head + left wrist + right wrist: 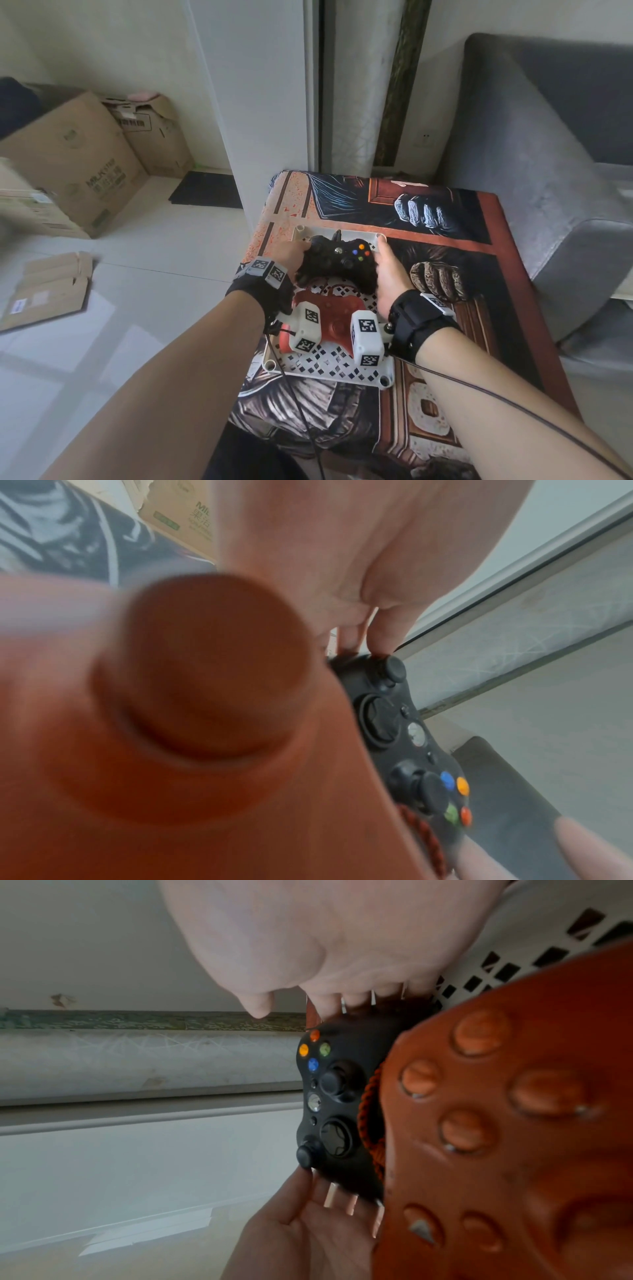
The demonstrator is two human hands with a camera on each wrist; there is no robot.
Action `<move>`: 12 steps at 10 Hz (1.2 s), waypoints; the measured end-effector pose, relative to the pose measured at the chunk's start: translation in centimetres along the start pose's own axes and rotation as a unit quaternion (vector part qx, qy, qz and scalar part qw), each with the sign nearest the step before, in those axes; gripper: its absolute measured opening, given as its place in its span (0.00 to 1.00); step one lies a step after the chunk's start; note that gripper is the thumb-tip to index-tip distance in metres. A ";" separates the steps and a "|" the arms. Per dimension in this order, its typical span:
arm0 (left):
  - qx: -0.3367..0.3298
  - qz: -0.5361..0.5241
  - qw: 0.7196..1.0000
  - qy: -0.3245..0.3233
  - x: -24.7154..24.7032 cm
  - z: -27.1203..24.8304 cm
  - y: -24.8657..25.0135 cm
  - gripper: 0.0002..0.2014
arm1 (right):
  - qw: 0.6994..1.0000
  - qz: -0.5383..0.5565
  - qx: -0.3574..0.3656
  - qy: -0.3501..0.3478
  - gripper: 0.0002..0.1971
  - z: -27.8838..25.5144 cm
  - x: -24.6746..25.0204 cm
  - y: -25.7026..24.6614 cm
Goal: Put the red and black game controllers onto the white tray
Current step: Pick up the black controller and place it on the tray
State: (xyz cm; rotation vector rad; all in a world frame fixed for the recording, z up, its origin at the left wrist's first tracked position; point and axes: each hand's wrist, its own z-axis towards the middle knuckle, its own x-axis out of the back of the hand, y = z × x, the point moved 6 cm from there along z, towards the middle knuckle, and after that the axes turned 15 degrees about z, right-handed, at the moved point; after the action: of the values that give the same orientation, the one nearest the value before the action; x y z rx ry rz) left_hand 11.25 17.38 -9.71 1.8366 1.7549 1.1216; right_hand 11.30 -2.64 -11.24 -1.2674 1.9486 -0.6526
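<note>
The black game controller point(337, 262) point(394, 723) point(334, 1110) is over the far half of the white perforated tray point(337, 373) point(534, 934). I cannot tell whether it rests on the tray. My left hand point(296, 253) point(377, 637) point(301, 1223) grips its left handle, fingers underneath and thumb by the stick. My right hand point(383, 265) point(325, 961) holds the right handle with fingers behind it and the thumb lifted off. The red controller point(334, 320) point(205, 777) point(514, 1123) lies on the tray's near half, partly hidden by the wrist cameras.
The tray sits on a low table covered by a printed cloth point(445, 394). A grey sofa point(548, 171) stands to the right. Cardboard boxes point(75, 161) and a flattened box point(48, 291) lie on the floor at left. A white wall and door frame point(274, 102) rise behind the table.
</note>
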 end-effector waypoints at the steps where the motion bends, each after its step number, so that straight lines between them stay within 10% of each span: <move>1: -0.010 -0.009 1.000 -0.006 0.1 -1.5 0.1 0.06 | 1.000 -0.010 0.002 0.016 0.67 0.7 0.6 0.6; 4: -0.013 -0.019 1.000 0.002 0.6 -0.2 -0.5 0.33 | 0.999 -0.026 0.021 -0.001 0.65 3.9 2.5 1.1; 6: -0.071 -0.010 0.997 0.014 1.6 -5.4 0.3 0.14 | 0.998 -0.034 0.042 -0.034 0.31 -5.6 0.8 -2.0; 10: -0.099 -0.013 0.988 0.114 3.3 -12.4 -5.5 0.19 | 0.998 0.011 0.041 -0.037 0.32 -8.7 7.2 1.0; 12: -0.094 -0.071 0.992 0.051 2.3 -11.5 -7.9 0.32 | 0.997 0.045 0.006 -0.065 0.32 -10.5 7.2 2.7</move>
State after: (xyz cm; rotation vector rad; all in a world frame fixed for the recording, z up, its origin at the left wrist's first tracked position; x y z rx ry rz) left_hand -2.73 17.90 -7.65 1.5453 1.7393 1.2943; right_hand -0.36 -7.83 -8.81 -1.1775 1.8801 -0.5245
